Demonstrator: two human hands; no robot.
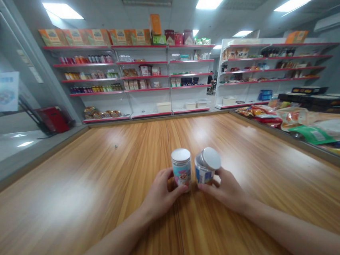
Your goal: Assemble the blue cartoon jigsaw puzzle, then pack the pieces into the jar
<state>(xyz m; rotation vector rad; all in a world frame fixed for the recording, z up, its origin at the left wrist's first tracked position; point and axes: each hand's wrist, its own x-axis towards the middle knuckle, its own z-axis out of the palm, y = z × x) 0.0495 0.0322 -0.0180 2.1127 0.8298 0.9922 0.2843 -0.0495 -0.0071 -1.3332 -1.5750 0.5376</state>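
Note:
Two small jars with silvery white lids are side by side at the middle of the wooden table, a narrow gap between them. My left hand is closed around the lower part of the pink and blue jar, which stands upright. Around the blue-labelled jar, my right hand is closed near its base. That jar's lid looks tilted and set off to the right of its body; I cannot tell whether it is loose. The fingers behind both jars are hidden.
A tiny object lies on the table's left half. Along the right edge are snack bags, among them a green pouch, with black boxes behind. Stocked shelves line the back. A red bin stands at the left.

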